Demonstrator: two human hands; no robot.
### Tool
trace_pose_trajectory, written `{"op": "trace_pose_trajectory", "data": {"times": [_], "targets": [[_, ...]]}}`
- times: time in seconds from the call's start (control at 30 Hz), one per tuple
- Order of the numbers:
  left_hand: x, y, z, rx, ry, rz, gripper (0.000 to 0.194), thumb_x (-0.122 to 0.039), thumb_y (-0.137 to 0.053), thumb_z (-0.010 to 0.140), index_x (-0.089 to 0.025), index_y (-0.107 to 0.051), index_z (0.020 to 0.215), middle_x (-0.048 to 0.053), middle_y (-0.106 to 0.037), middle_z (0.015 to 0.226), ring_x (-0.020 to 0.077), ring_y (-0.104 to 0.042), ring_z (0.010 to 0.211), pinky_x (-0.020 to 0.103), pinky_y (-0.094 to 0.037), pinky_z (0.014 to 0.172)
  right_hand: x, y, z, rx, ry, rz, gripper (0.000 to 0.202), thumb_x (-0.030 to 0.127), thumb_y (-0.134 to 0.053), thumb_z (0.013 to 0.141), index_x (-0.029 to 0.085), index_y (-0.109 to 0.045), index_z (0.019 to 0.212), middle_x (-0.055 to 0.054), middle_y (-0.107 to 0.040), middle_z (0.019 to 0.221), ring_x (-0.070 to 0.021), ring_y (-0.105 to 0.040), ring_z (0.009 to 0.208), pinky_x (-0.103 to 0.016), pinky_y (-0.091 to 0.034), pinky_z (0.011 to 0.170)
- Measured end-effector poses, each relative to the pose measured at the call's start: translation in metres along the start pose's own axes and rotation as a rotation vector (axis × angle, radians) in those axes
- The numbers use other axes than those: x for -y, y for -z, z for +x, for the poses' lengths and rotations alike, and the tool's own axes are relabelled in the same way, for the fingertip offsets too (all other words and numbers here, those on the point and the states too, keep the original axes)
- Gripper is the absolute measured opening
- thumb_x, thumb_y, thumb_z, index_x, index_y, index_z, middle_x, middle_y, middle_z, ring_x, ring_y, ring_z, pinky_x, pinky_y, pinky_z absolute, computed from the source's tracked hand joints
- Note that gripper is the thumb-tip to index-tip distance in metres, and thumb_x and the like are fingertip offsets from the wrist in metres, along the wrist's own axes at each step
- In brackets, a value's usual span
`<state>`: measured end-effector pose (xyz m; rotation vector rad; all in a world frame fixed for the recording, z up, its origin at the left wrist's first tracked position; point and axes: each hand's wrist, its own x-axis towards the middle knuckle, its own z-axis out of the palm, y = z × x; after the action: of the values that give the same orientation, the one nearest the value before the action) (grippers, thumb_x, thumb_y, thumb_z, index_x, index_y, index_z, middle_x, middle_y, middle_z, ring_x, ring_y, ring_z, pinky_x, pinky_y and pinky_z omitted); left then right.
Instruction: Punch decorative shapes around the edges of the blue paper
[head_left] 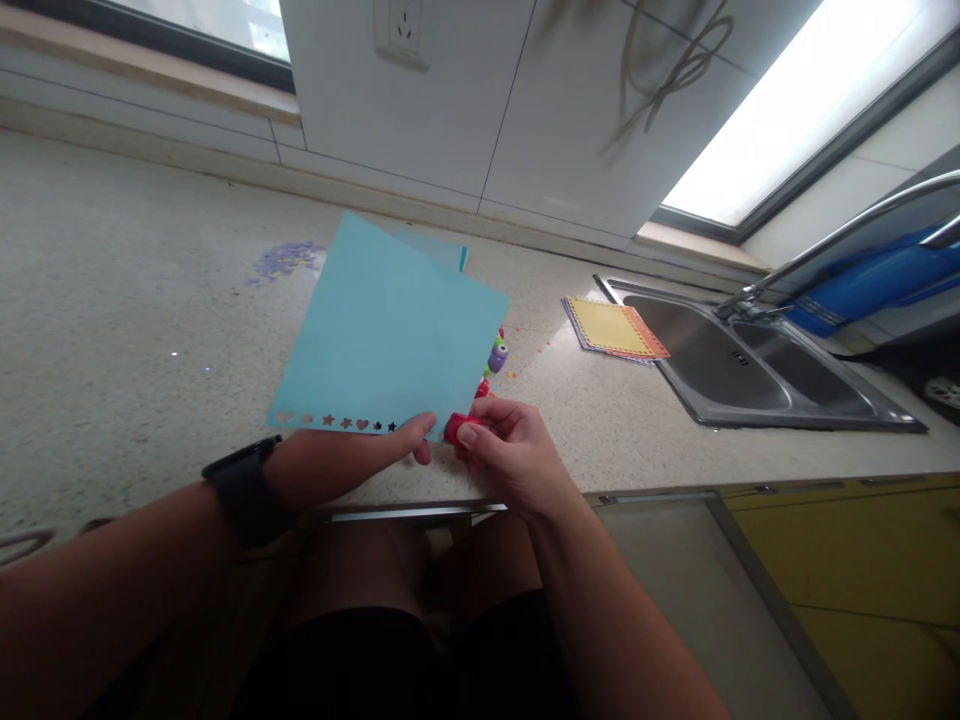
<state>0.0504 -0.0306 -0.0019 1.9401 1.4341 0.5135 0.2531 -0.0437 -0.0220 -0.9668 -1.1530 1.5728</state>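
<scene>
A sheet of light blue paper (pixel 397 320) is held tilted above the counter, with a row of cut-out shapes such as stars, flowers and a heart along its near edge. My left hand (pixel 409 438) pinches that edge, thumb on top and fingers beneath. At the near right corner, my right hand (pixel 510 450) grips a small red craft punch (pixel 459 428), which is on the paper's edge. Just past the sheet's right side, a purple craft punch (pixel 498 357) and other small red and green pieces show, partly hidden by the paper.
More blue paper (pixel 442 250) lies behind the sheet. Purple paper bits (pixel 285 260) are scattered at left. A stack of yellow, orange and purple punched sheets (pixel 611 328) overlaps the rim of the steel sink (pixel 697 410). The faucet (pixel 750 298) rises behind the sink.
</scene>
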Motion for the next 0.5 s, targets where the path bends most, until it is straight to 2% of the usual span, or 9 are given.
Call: {"op": "trace_pose_trajectory", "data": {"times": [0.3, 0.5], "targets": [[0.0021, 0.0017, -0.0008, 0.034, -0.04, -0.002, 0.041, -0.056, -0.054, 0.087, -0.033, -0.077, 0.063, -0.005, -0.07, 0.061, 0.0186, -0.068, 0.065, 0.029, -0.053, 0.081, -0.0009, -0.0011, -0.0004, -0.036, 0.001, 0.031, 0.032, 0.042, -0.09, 0.066, 0.017, -0.074, 0.077, 0.001, -0.065, 0.062, -0.0073, -0.049, 0.047, -0.021, -0.04, 0.044], [0.0, 0.0019, -0.0031, 0.053, -0.12, -0.009, 0.04, -0.054, -0.053, 0.089, -0.032, -0.077, 0.066, -0.006, -0.071, 0.065, 0.0189, -0.069, 0.07, 0.031, -0.05, 0.098, -0.0044, 0.0002, -0.0016, -0.054, 0.0, 0.057, 0.035, 0.04, -0.093, 0.061, 0.016, -0.071, 0.074, 0.002, -0.061, 0.056, -0.0072, -0.049, 0.046, -0.018, -0.037, 0.04]]}}
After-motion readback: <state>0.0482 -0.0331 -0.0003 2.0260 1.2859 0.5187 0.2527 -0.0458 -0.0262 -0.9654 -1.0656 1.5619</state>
